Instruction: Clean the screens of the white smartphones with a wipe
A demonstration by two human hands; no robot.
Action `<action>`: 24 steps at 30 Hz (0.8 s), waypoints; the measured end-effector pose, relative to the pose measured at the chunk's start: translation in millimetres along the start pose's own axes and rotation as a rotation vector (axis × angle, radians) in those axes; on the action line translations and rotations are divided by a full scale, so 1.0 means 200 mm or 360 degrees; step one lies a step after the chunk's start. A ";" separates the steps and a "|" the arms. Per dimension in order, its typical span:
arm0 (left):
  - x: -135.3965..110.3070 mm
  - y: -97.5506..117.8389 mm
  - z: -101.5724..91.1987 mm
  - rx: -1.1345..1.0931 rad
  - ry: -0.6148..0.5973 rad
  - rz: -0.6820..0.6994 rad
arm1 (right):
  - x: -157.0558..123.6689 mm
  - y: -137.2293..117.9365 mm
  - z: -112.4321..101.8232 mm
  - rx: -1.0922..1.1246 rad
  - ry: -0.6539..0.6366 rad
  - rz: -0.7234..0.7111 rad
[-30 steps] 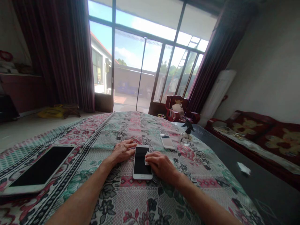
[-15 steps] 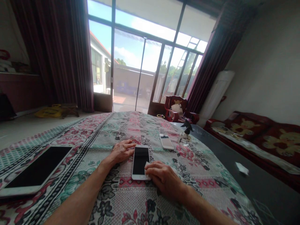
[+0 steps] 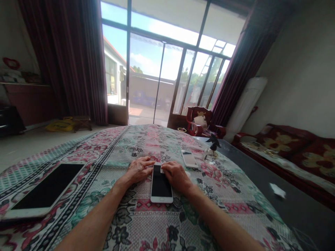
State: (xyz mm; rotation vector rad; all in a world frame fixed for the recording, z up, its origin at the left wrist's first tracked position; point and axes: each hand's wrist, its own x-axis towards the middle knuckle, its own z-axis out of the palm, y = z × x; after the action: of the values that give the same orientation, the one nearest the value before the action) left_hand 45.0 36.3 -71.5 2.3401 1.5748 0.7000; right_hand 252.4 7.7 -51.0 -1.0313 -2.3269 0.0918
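Observation:
A white smartphone (image 3: 161, 186) with a dark screen lies face up on the flowered tablecloth (image 3: 154, 230). My left hand (image 3: 140, 169) rests flat beside it, fingers stretched out, their tips at the phone's upper left edge. Over the upper right of the screen is my right hand (image 3: 176, 176), its fingers closed on a white tissue, of which only a scrap shows under the fingertips. Further back to the right lies a second white phone (image 3: 190, 159). A larger white tablet (image 3: 48, 188) with a black screen is on the cloth at the left.
A small dark figurine (image 3: 213, 143) on a clear base stands beyond the second phone. On a dark surface at the right lies a crumpled white paper (image 3: 277, 191). A red wooden sofa (image 3: 272, 139), an armchair (image 3: 199, 120) and glass doors (image 3: 146, 80) are further off.
My right hand has moved up along the phone, from its lower right edge to the upper right of the screen, with the tissue. My left hand stays at the left edge.

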 end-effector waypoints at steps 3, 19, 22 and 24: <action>0.00 0.00 0.00 -0.0002 0.0003 -0.0006 | -0.06 -0.06 -0.01 0.0046 -0.0040 -0.0092; -0.01 0.01 -0.01 0.0000 0.0053 0.0062 | -0.27 -0.25 -0.10 0.0190 -0.0281 -0.0309; -0.01 0.01 -0.01 -0.0010 0.0098 0.0065 | -0.19 -0.19 -0.08 0.0179 -0.0270 -0.0309; -0.01 0.01 0.00 -0.0019 0.0113 0.0074 | -0.12 -0.14 -0.05 0.0139 -0.0228 -0.0272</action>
State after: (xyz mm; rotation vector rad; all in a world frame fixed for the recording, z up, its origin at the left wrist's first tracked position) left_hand 44.8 34.1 -70.7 2.3750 1.5441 0.8090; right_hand 250.9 -29.9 -46.2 -0.8034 -2.5063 0.2041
